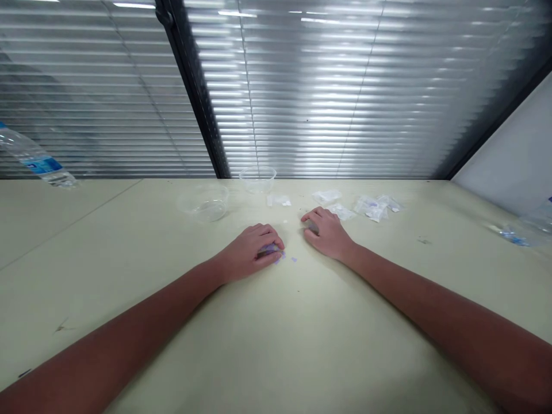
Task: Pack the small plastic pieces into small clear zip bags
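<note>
My left hand [254, 253] rests on the pale table with its fingers curled round some small purple pieces [269, 248]. Part of that little pile is hidden under the palm and fingers. One loose purple piece [294, 259] lies just right of the fingertips. Further right, my right hand [326, 233] is arched on the tabletop, thumb and fingers apart. A greyish patch shows in the gap of that hand; whether it is shadow or a thing I cannot tell. Just beyond this hand lie small clear packets [340, 211] with whitish contents.
Behind my hands stand a clear plastic cup [257, 179] and a clear shallow container [210, 208]. More packets [376, 207] lie at the back right. Water bottles are at the far left [41, 164] and right edge [535, 224]. Blinds [328, 103] close off the back.
</note>
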A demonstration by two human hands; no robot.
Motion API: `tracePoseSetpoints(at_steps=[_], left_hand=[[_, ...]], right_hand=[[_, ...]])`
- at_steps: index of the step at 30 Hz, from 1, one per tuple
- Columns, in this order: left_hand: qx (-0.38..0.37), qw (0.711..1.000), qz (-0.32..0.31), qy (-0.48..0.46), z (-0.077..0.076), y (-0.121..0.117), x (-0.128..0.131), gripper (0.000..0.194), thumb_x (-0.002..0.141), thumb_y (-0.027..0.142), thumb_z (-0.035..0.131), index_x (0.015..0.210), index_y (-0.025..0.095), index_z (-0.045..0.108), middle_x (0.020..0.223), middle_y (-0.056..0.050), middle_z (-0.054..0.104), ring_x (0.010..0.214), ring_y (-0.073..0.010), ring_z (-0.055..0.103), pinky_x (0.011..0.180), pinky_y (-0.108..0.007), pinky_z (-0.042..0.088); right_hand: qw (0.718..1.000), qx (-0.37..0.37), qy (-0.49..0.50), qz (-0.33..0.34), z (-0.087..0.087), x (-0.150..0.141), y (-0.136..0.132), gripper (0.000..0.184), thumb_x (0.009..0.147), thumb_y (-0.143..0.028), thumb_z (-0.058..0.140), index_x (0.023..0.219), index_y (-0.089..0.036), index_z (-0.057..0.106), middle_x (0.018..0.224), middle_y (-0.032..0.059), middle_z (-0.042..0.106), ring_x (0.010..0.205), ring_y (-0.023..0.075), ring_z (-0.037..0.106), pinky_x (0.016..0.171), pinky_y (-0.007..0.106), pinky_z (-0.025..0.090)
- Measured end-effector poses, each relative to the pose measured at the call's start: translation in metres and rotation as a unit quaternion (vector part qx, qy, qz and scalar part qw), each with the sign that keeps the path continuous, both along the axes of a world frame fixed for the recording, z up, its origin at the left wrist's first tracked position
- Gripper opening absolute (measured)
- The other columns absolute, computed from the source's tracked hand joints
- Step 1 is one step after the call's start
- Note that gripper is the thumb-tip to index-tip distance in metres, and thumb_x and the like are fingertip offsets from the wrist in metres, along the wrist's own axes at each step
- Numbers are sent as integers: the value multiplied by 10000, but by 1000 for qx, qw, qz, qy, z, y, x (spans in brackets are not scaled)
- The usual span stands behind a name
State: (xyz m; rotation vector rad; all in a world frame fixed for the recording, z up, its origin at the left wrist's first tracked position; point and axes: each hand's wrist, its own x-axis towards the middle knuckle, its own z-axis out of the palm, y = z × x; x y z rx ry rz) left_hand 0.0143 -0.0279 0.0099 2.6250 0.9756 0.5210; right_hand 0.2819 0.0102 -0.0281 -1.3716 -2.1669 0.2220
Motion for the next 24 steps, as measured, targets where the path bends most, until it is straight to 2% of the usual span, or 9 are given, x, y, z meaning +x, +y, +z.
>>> tracePoseSetpoints(at_steps=[24], left_hand=[[7, 1000, -2, 2, -3, 2, 1, 206, 1023, 380, 549, 1090, 255, 698, 1120, -48, 687, 1084, -229, 611, 989, -375, 439]], right_hand=[[1000, 10, -17, 5, 1, 2, 0, 283, 892, -259, 556, 1154, -246, 661, 1163, 98, 635, 1140, 309, 566, 1042, 496, 406]])
